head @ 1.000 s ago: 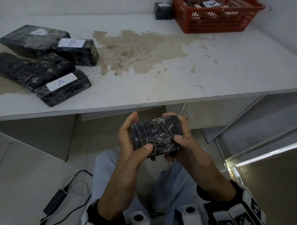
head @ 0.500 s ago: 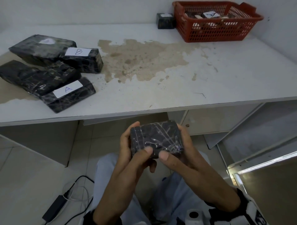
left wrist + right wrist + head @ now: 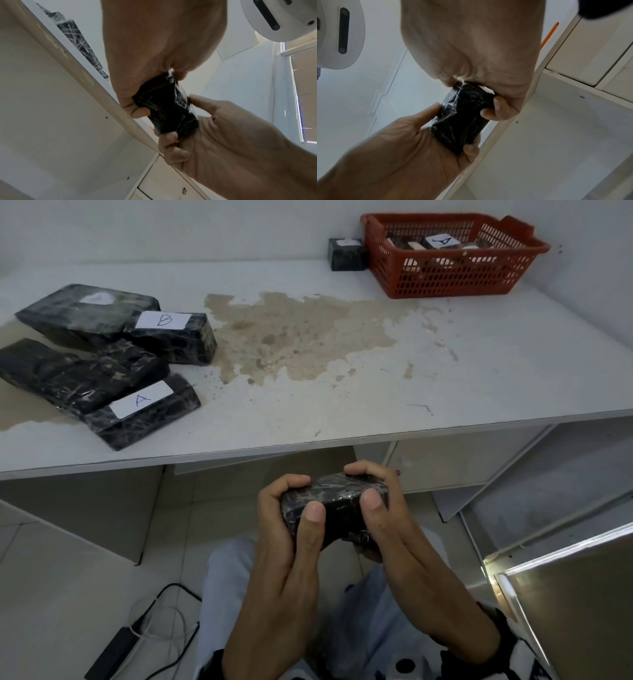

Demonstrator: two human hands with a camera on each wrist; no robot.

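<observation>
A small black block wrapped in clear film (image 3: 337, 506) is held below the table's front edge, above my lap. My left hand (image 3: 287, 518) grips its left end, thumb on the near face and fingers curled over the far edge. My right hand (image 3: 387, 508) grips the right end the same way. In the left wrist view the block (image 3: 164, 108) sits between the left hand (image 3: 145, 67) and the right hand (image 3: 223, 135). The right wrist view shows the block (image 3: 462, 121) pinched by the right hand (image 3: 479, 67) and left hand (image 3: 402, 142).
On the white stained table (image 3: 342, 412) lie long black wrapped packages, one labelled A (image 3: 137, 409), one B (image 3: 164, 337). A red basket (image 3: 452, 258) with more blocks stands far right, a small black block (image 3: 346, 254) beside it. A power adapter (image 3: 120, 648) lies on the floor.
Both hands have turned the block, so its broad face now tips away from me. The thumbs have shifted onto its near face.
</observation>
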